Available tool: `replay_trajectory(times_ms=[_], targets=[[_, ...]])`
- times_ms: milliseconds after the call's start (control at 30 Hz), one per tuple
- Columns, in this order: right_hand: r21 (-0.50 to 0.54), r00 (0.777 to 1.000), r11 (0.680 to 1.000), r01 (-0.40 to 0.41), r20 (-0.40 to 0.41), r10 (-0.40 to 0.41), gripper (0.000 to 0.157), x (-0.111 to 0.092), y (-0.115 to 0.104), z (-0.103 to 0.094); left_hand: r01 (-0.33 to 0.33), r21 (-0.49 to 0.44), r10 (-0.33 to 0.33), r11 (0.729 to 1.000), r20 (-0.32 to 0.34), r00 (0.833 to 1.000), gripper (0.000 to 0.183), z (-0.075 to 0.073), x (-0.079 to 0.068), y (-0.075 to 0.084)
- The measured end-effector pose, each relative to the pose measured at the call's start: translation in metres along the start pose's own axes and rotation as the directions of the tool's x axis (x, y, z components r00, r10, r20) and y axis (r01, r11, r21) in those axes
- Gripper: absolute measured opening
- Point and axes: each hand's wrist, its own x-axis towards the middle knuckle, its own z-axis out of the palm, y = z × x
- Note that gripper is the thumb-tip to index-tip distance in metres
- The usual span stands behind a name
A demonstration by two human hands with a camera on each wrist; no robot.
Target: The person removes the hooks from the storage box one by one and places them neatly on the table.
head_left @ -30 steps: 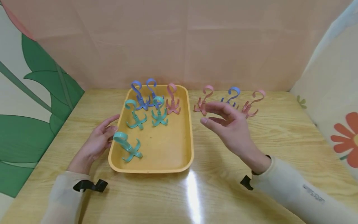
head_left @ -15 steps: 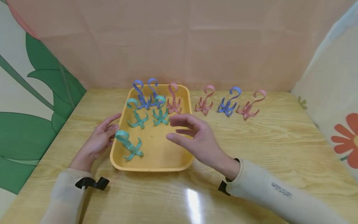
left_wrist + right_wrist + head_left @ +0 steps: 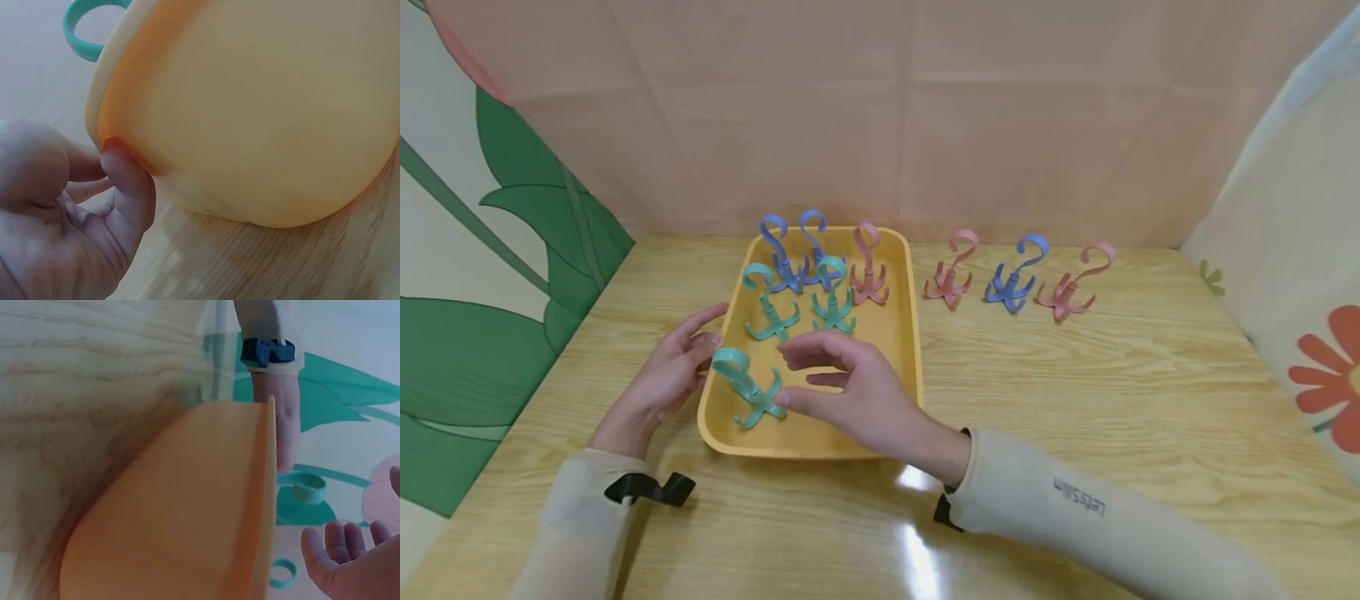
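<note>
My left hand (image 3: 672, 373) lies along the left side of the yellow tray (image 3: 919, 350), its fingertips against the outer wall under the rim in the left wrist view. Over the front half of the tray is my right hand (image 3: 857, 392), thumb and fingers spread apart with nothing between them. Its thumb tip overlaps a prong of the tilted green claw hook (image 3: 752, 396) at front left. Behind it in the tray stand two more green claw hooks, one at left (image 3: 769, 312) and one at middle (image 3: 832, 308), the latter partly behind my fingers.
Farther back in the tray are two blue claw hooks (image 3: 786, 271) and a pink claw hook (image 3: 868, 275). To the right, on the wooden table (image 3: 1112, 400), stand a pink hook (image 3: 950, 283), a blue hook (image 3: 1011, 283) and another pink hook (image 3: 1066, 296). A pinkish backdrop rises behind.
My right hand has moved left and down from near the hooks on the table, across the tray's right rim, to the front green hook. The left hand stays at the tray's side.
</note>
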Motion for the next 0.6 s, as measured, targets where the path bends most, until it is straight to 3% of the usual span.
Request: replay_trajectory(times_ms=[400, 600], targets=[[-0.066, 0.997, 0.995, -0.074, -0.024, 0.073, 0.042, 0.009, 0.006, 0.023, -0.002, -0.019, 0.002, 1.000, 0.014, 1.000, 0.056, 0.000, 0.000, 0.001], [-0.044, 0.996, 0.996, -0.080, -0.038, 0.078, 0.040, 0.019, 0.010, 0.031, -0.013, -0.043, 0.014, 0.999, 0.026, 1.000, 0.056, 0.000, 0.000, 0.000]])
